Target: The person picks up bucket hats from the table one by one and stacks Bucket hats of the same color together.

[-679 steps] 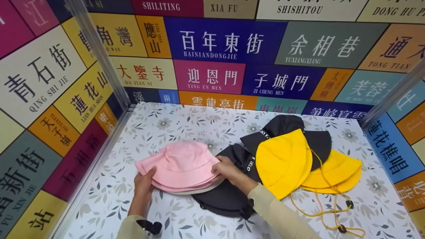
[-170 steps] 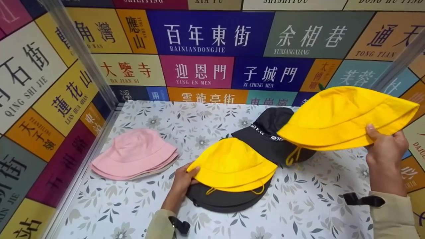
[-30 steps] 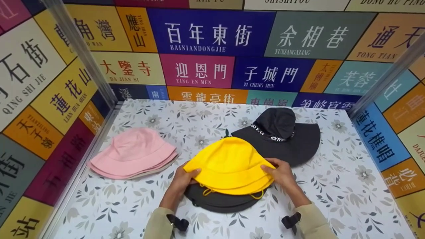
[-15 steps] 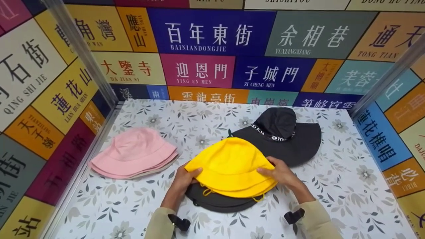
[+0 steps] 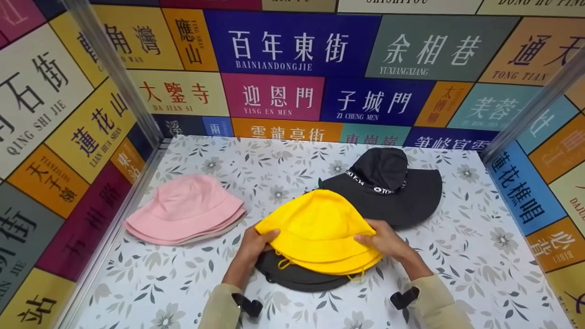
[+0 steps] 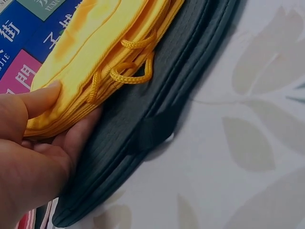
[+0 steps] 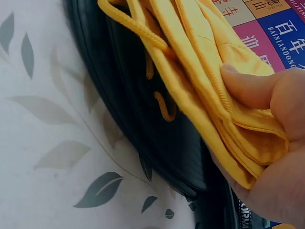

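Observation:
Two yellow bucket hats (image 5: pixel 317 230) lie stacked on a dark grey hat (image 5: pixel 297 276) near the front of the floral table. My left hand (image 5: pixel 256 242) pinches the left brim of the yellow hats (image 6: pixel 90 71), thumb on top and fingers under it. My right hand (image 5: pixel 381 240) pinches the right brim of the yellow hats (image 7: pixel 214 100) the same way. Yellow cords (image 6: pixel 133 67) hang from the brims over the dark hat (image 6: pixel 157 119). The dark hat (image 7: pixel 138 109) also shows under the right brim.
A pile of pink hats (image 5: pixel 185 210) lies at the left. A black wide-brimmed hat (image 5: pixel 386 185) with a lettered band sits behind the yellow ones. Walls covered in coloured sign panels (image 5: pixel 292 45) close in the table (image 5: pixel 457 274) on three sides.
Since 5.7 s ago my right hand has set the second yellow hat down on the first. Over the last second both hands keep hold of the brims, and the stack has shifted slightly.

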`<action>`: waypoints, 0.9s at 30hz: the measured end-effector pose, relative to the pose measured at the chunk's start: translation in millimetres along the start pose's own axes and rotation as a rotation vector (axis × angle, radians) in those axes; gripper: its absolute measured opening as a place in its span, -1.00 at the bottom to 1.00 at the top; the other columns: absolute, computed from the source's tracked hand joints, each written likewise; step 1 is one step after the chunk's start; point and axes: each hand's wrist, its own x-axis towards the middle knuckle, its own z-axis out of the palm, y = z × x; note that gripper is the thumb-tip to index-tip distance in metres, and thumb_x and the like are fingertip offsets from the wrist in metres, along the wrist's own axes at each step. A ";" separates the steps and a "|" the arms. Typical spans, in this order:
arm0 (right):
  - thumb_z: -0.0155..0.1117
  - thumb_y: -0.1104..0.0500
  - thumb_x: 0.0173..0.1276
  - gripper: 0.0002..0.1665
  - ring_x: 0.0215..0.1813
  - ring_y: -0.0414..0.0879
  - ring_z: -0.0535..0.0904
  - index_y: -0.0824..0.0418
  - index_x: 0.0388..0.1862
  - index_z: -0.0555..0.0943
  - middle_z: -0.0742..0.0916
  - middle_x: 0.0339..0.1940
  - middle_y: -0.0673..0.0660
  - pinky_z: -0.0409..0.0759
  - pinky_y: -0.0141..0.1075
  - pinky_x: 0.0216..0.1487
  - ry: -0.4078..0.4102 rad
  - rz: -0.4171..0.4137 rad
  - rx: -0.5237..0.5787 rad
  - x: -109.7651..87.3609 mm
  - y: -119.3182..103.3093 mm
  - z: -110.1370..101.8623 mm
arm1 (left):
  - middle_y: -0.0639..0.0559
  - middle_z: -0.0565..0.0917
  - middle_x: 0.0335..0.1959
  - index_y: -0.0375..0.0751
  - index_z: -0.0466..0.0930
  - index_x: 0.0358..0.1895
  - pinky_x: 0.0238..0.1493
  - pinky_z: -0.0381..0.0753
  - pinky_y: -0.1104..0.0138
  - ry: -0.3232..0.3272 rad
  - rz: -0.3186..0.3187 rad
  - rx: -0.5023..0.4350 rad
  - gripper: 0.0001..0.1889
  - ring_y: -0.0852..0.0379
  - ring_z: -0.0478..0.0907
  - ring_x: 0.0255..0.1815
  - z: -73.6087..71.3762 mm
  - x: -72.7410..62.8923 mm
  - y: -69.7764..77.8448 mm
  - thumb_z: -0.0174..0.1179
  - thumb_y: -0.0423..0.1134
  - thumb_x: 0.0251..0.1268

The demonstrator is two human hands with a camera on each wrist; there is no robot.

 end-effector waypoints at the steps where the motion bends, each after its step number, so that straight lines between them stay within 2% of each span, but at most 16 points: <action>1: 0.37 0.24 0.33 -0.51 -0.10 -0.16 0.59 0.41 0.20 0.59 0.73 0.04 0.33 0.56 -0.33 0.04 0.010 0.006 0.010 -0.8 0.9 0.2 | -0.08 0.69 -0.25 -0.42 0.52 0.20 -0.30 0.75 0.32 0.001 -0.012 0.004 -0.48 0.15 0.70 -0.33 0.2 -0.1 0.5 0.39 -0.20 0.24; 6: 0.36 0.28 0.32 -0.57 -0.25 -0.24 0.58 0.49 0.11 0.61 0.74 -0.16 0.26 0.57 -0.41 -0.11 0.006 -0.008 0.113 -6.5 6.9 -2.0 | -0.14 0.69 -0.13 -0.38 0.52 0.23 -0.22 0.75 0.30 -0.007 -0.043 0.027 -0.42 0.15 0.70 -0.26 0.8 -0.6 2.6 0.41 -0.13 0.21; 12: 0.34 0.32 0.34 -0.62 -0.35 -0.27 0.61 0.60 0.03 0.59 0.71 -0.36 -0.08 0.61 -0.40 -0.24 -0.032 -0.075 0.242 -14.8 9.6 -7.9 | -0.15 0.69 -0.06 -0.34 0.51 0.26 -0.21 0.75 0.28 -0.060 -0.023 0.024 -0.36 0.14 0.69 -0.22 1.3 -2.7 4.0 0.44 -0.09 0.16; 18: 0.28 0.37 0.37 -0.66 -0.34 -0.27 0.64 0.63 0.00 0.57 0.73 -0.36 -0.14 0.63 -0.39 -0.25 -0.051 -0.125 0.278 -27.6 12.8 -19.1 | -0.13 0.68 0.02 -0.25 0.50 0.32 -0.16 0.75 0.31 -0.134 -0.015 -0.031 -0.37 0.15 0.70 -0.19 3.7 -2.7 6.1 0.40 -0.05 0.23; 23: 0.22 0.42 0.38 -0.76 -0.32 -0.28 0.66 0.55 -0.03 0.60 0.75 -0.33 -0.13 0.64 -0.38 -0.25 -0.066 -0.169 0.282 -40.8 18.7 -33.2 | -0.19 0.66 0.14 -0.23 0.48 0.35 -0.10 0.76 0.26 -0.204 0.006 -0.080 -0.41 0.14 0.72 -0.13 10.2 -4.0 11.4 0.28 0.00 0.36; 27: 0.14 0.46 0.40 -0.77 -0.29 -0.25 0.69 0.40 -0.03 0.65 0.78 -0.29 -0.10 0.67 -0.36 -0.24 -0.093 -0.191 0.323 -54.0 23.2 -49.6 | -0.20 0.61 0.23 -0.22 0.42 0.41 -0.02 0.74 0.24 -0.248 0.015 -0.079 -0.38 0.14 0.72 -0.05 18.2 -2.7 16.9 0.19 0.07 0.43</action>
